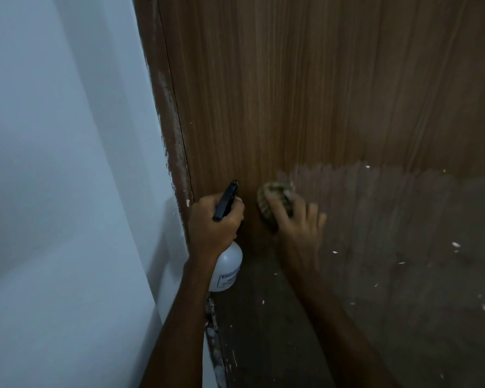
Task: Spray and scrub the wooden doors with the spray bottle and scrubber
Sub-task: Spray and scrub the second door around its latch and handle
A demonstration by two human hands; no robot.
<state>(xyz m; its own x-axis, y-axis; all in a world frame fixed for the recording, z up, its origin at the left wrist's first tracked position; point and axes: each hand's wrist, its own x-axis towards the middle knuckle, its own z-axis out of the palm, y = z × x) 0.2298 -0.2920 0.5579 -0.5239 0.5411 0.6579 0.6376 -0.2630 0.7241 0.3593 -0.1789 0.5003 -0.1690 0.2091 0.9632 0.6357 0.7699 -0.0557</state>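
Observation:
A brown wooden door [333, 88] fills the middle and right of the head view. My left hand [214, 226] grips the neck of a white spray bottle [227, 268] with a black trigger head, held close to the door's left edge. My right hand [297, 219] presses a greenish scrubber [269, 203] against the door just right of the bottle; the hand is blurred. The door's lower part looks duller and greyer than the upper part, with small white flecks on it.
A pale blue-white wall [62, 177] takes up the left side. The brown door frame [171, 127] between wall and door has worn, chipped paint.

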